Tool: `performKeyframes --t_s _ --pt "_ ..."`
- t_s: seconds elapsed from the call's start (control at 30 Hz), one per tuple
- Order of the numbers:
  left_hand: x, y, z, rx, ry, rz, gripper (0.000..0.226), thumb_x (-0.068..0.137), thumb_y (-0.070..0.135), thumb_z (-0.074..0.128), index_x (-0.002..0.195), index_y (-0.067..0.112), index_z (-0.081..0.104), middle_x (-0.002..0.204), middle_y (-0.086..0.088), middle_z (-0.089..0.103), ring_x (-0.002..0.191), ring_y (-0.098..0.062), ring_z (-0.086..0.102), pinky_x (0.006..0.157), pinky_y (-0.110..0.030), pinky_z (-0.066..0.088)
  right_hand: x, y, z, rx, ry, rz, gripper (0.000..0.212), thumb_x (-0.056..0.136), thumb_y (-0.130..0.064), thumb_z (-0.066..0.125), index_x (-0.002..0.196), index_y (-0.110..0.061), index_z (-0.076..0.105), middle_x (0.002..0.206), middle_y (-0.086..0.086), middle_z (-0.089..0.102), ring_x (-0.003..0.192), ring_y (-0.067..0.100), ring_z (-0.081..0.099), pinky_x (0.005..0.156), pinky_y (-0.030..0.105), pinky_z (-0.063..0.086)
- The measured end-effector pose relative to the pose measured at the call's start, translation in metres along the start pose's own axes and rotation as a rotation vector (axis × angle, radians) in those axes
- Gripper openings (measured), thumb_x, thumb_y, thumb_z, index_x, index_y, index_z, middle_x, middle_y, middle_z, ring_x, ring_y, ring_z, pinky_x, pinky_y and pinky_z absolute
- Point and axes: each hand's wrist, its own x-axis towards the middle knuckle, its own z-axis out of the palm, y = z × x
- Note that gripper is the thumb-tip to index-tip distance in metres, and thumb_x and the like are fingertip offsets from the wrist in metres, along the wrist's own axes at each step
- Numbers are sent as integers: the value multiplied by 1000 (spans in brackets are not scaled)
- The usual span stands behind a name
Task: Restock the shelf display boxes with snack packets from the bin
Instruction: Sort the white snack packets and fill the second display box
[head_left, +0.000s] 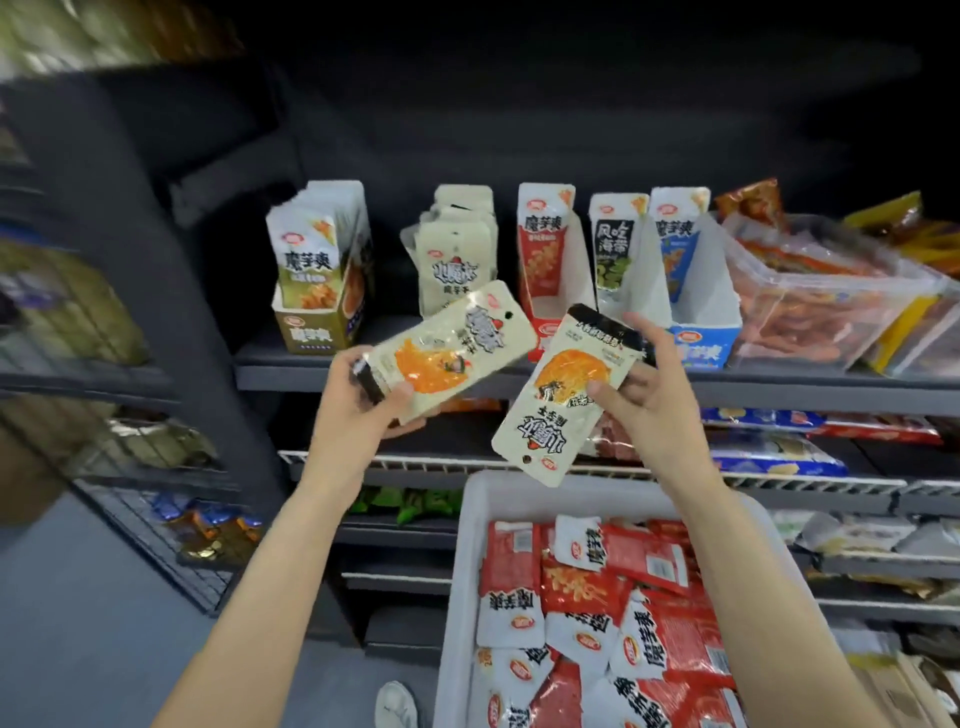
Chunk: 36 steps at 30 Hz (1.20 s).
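Your left hand is clamped on one cream snack packet, thumb on the printed face and fingers curled behind its lower black-edged end. That packet tilts up and to the right, its top corner near the shelf edge. Your right hand pinches a second cream packet at mid-body, thumb in front, fingers spread behind its upper right edge; this packet hangs upside down, its lower corner just above the rim of the white bin. Both forearms reach up and forward, wrists raised to shelf height. Red and white packets fill the bin. Display boxes stand in a row on the shelf behind your hands.
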Motion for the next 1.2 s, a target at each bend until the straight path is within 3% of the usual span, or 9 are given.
performKeyframes --t_s 0.17,0.27,0.37,0.47,0.53,0.63,0.83,1.1,1.2 --pt "2 10 -10 125 78 90 41 86 5 64 110 33 46 99 4 67 83 -9 68 56 -23 55 23 -16 23 12 -7 -46 54 86 -1 64 126 -27 40 95 -13 68 85 -1 67 69 16 53" --pt "10 21 -28 207 224 197 35 87 10 65 112 27 49 98 7 68 75 -1 63 54 -18 50 35 -16 28 -22 48 -21 21 88 -11 64 106 -19 57 95 -8 69 91 10 68 79 32 57" --pt "23 34 -42 346 300 288 19 87 18 66 96 31 56 93 5 68 74 -7 59 64 -32 50 39 -15 33 -42 72 -2 9 95 -22 55 90 -30 56 87 0 70 79 19 66 71 38 53" --pt "41 50 -41 488 300 384 7 89 23 64 94 24 59 87 10 65 76 -7 61 72 -37 52 39 -11 39 -55 67 46 13 99 -33 42 87 -34 46 80 12 61 69 30 55 61 38 48" --pt "53 63 -33 552 298 463 14 89 26 63 101 18 61 91 10 66 83 -8 63 76 -35 55 40 -6 41 -97 39 69 11 99 -36 42 88 -34 45 89 20 64 77 41 60 69 47 53" --pt "68 77 -21 618 300 562 21 89 24 62 109 17 60 96 9 66 86 -5 63 77 -29 53 40 -4 41 -36 34 190 3 98 -27 48 100 -26 49 100 14 67 87 29 66 77 42 53" --pt "54 37 2 94 153 190 49 79 -5 67 108 31 50 119 -3 59 108 -14 60 83 -37 55 31 -6 38 106 -65 250 27 90 -10 58 112 -24 54 106 2 69 95 17 68 82 34 55" --pt "20 0 16 409 -155 140 49 76 10 75 109 38 52 98 12 67 93 -2 64 77 -20 50 29 -15 49 -131 -93 -22 37 88 -12 64 118 -29 52 87 -15 67 78 -7 64 70 14 51" --pt "20 3 19 485 -174 199 33 88 26 64 117 36 51 106 20 64 100 2 61 80 -14 47 31 -16 55 -189 -26 -33 37 88 -20 65 122 -27 52 94 -7 69 86 2 65 77 27 54"
